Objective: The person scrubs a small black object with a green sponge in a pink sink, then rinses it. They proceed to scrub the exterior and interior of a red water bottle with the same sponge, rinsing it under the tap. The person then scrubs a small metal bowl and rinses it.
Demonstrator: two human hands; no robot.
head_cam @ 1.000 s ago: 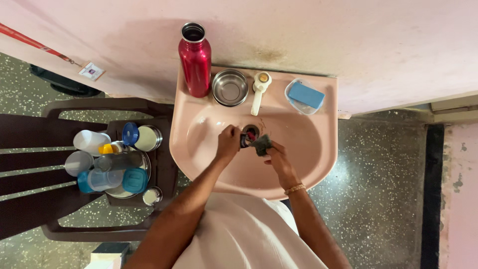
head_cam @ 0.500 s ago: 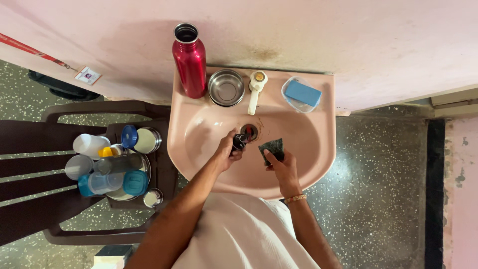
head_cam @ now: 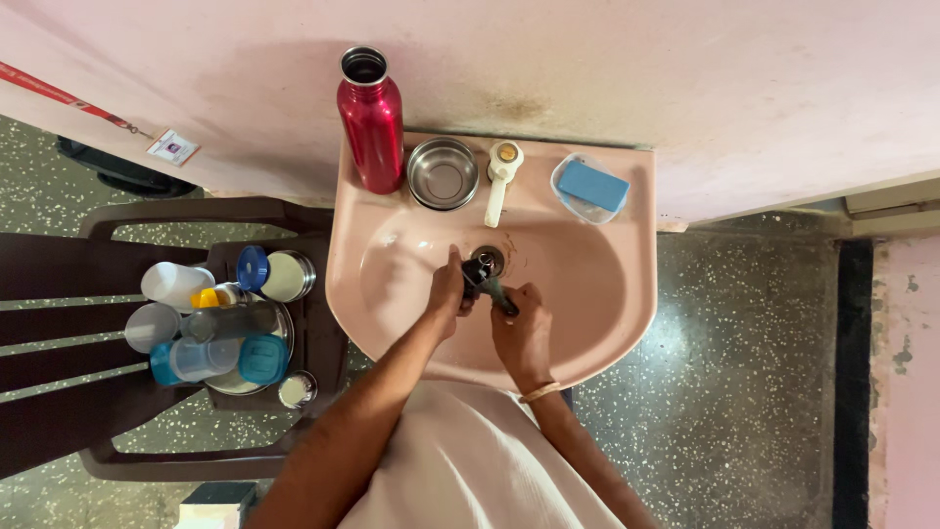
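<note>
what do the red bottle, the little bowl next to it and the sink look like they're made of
The red bottle looks like metal with a glossy red coat: its bare silver neck and sharp highlights suggest steel. The little bowl looks like polished stainless steel, silvery and reflective. The sink seems to be glazed ceramic, a smooth pink surface with soft sheen, though moulded plastic cannot be ruled out.

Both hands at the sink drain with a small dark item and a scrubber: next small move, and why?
Probably keep rubbing the scrubber over the small dark item. The left hand pinches the item just beside the drain, the right hand presses the scrubber against it, and no water shows at the tap.
</note>
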